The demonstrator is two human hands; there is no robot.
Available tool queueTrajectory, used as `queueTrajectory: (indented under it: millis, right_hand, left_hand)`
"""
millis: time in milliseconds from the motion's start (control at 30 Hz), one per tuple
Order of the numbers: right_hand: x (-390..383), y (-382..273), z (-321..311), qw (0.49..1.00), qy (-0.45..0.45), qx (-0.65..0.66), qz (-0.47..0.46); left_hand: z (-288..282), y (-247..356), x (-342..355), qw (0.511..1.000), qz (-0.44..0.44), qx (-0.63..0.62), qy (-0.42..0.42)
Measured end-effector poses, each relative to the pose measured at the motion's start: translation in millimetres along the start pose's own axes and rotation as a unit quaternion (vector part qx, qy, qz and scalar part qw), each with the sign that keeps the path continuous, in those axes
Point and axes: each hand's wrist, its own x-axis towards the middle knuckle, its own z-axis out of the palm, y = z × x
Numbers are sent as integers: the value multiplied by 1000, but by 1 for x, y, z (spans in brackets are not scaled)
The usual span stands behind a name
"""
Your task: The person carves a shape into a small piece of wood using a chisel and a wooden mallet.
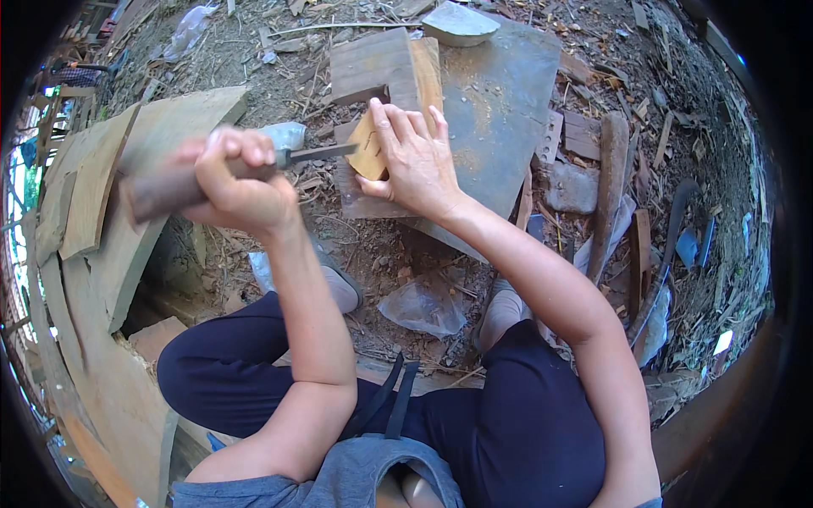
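Observation:
In my left hand (241, 182) is a chisel, its thick brown wooden handle (161, 193) blurred by motion, with fingers wrapped round it. The narrow metal blade (322, 153) points right, and its tip meets a small yellowish wood block (367, 144). Dark lines mark the face of that block. My right hand (417, 161) grips the block from the right, fingers over its top and thumb at its lower edge. The block rests against a weathered wooden board (368, 63) and a lighter wood strip (428, 72). My palm hides part of the block.
Beneath lies a large grey flat slab (508, 93) with sawdust, a pale stone (460, 24) at its far end. Long planks (127, 279) lean at left. Right of the slab are a wooden pole (610, 186), a grey brick (572, 186) and a curved dark tool (677, 220). A plastic bag (423, 305) lies between my feet.

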Motion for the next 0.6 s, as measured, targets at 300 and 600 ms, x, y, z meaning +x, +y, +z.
queueTrajectory:
  millis: [300, 600]
  right_hand:
    - [-1, 2, 2, 1000, -21, -5, 3]
    - [-3, 3, 7, 1000, -4, 11, -3]
  left_hand:
    - [23, 4, 38, 996, -20, -24, -80]
    - [18, -22, 22, 997, -56, 7, -59]
